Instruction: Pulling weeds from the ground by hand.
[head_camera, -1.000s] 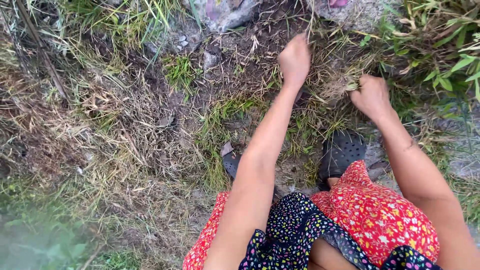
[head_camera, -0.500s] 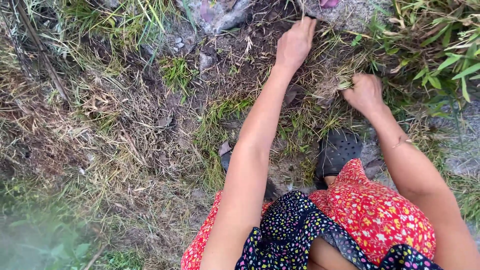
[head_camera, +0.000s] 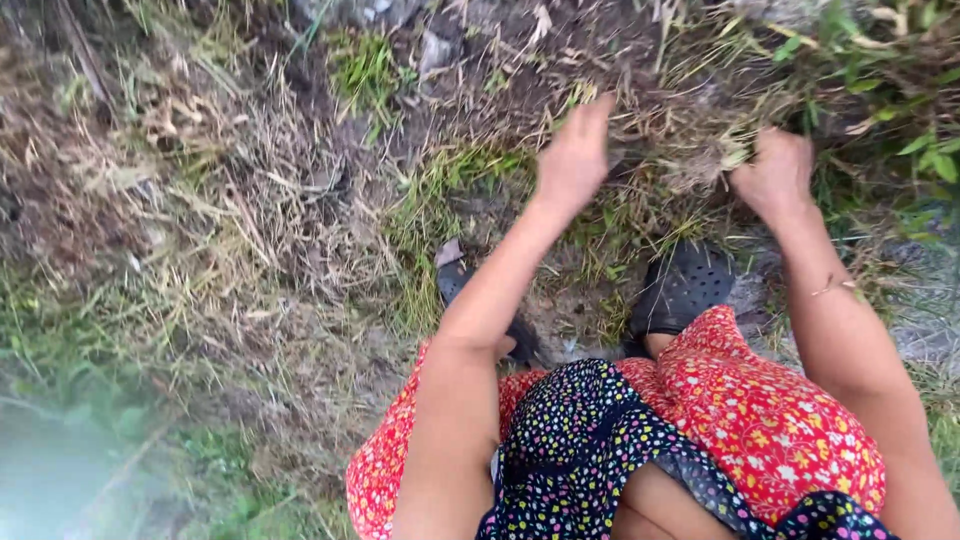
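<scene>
In the head view, the left hand (head_camera: 572, 160) hovers with loosely spread fingers, holding nothing, over a clump of dry grass (head_camera: 680, 130). The right hand (head_camera: 775, 175) is closed around that clump's right side, just above a black perforated shoe (head_camera: 680, 290).

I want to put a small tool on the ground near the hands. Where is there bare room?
Dark bare soil lies above the left hand, bordered by a grass tuft and a small stone. Another small bare patch sits between the two shoes. Around the right hand it is crowded with dry grass and green leaves.
</scene>
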